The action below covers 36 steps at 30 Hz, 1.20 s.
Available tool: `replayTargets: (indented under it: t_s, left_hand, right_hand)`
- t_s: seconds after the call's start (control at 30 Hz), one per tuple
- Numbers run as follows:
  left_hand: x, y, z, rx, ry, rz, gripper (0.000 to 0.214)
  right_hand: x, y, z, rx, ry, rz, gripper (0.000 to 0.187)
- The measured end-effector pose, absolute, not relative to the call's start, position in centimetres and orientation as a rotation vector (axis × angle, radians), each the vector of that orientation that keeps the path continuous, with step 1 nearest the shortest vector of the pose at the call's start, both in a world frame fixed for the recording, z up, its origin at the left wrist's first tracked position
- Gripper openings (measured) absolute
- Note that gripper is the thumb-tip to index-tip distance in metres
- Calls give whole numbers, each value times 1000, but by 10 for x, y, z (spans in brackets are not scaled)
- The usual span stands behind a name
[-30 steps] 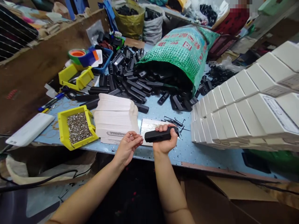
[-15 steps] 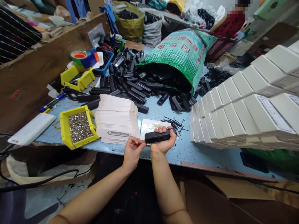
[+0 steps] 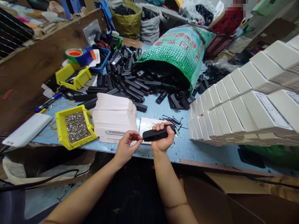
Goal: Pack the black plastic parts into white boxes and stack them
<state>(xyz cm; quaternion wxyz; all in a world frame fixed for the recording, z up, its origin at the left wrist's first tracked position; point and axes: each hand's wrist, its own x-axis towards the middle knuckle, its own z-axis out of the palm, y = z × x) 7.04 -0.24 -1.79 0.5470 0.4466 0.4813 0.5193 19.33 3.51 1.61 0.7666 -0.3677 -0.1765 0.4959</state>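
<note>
Shifts the left hand [image 3: 127, 148] slightly up and leftward compared with the earlier frame, with thumb and forefinger pinched together just at the left end of the black case [image 3: 153, 134]; cannot tell, at this size, about any small piece between the tips. Wraps the right hand [image 3: 163, 144] around the opposite half, holding the case above the bench [image 3: 181, 152]. Looks light, stiff and fairly tough, with a textured face probably not slippery. Best taken round the long sides, leaving the left end free.

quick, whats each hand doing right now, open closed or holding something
Left hand: closed in a pinch by the black piece's end; too small to tell if anything is held.
Right hand: closed around the black piece.
</note>
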Motion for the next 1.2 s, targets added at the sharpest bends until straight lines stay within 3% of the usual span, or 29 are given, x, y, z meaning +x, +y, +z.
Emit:
replayTargets:
  t_s: [0.27, 0.5, 0.93, 1.2]
  left_hand:
    - [75, -3, -12, 914, 1139, 1220, 37]
    - [65, -2, -20, 1395, 1202, 1085, 14]
    - [74, 0, -14, 880, 1071, 1116, 43]
    - [94, -13, -30, 808, 1004, 1424, 41]
  right_hand:
    - [197, 36, 8, -833, -275, 1123, 19]
    - [198, 31, 5, -804, -177, 1131, 19]
    - [205, 31, 8, -737, -126, 1132, 19]
    - [204, 32, 2, -730, 105, 1153, 19]
